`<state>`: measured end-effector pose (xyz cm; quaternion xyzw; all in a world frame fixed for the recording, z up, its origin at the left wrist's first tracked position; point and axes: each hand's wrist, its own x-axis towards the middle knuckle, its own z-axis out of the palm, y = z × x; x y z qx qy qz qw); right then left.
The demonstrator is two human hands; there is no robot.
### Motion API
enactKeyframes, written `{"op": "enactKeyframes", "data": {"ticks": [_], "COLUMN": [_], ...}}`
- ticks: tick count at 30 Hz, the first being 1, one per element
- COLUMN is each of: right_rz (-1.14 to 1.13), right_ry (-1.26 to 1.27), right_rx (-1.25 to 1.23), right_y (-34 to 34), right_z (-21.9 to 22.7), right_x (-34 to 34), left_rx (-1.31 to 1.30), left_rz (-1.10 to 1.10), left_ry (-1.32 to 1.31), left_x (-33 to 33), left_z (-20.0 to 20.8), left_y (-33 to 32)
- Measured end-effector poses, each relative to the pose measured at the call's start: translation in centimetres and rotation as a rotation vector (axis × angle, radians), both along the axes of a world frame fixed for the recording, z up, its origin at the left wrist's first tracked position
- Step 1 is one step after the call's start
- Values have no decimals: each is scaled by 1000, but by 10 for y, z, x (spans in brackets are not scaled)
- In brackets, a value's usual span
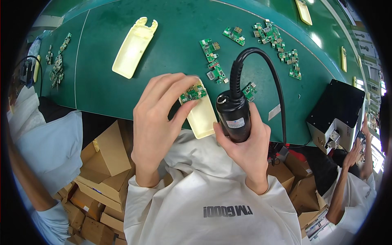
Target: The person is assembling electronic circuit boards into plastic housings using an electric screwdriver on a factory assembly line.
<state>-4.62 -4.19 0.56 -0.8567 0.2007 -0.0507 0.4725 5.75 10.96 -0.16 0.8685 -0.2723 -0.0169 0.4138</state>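
Table (96, 49): left grip (157, 110) pinches board (193, 94) at shell's (202, 118) far end; right grip (251, 149) clasps tool (234, 116).

From the left hand (160, 110), bare desk (98, 79) opens at 10 and 12 o'clock; a cream half-shell (134, 49) blocks 11, circuit boards (208, 50) 1. From the right hand (250, 149), a black tool cable (280, 87) arches across 12–1; a black-topped box (335, 104) blocks 2.
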Motion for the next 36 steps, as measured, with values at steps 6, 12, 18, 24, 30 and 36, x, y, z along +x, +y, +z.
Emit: {"op": "enactKeyframes", "data": {"ticks": [6,12,18,24,30,36], "right_rz": [2,-5,4,3,7,18], "right_ry": [-14,16,22,21,33,48], "right_rx": [8,18,31,38,17,6], "right_y": [-1,1,-2,-2,-1,-2], "right_z": [-2,1,1,-1,1,1], "right_x": [0,0,1,0,1,0], "left_rx": [-63,-64,-68,-5,-69,-132], "left_rz": [-22,-28,-6,-27,-27,-31], "left_ry": [18,-11,-1,24,90,84], "left_x": [3,3,1,3,6,6], "left_z": [-5,-4,-6,1,-1,-10], "left_y": [1,4,1,-2,-1,4]}}
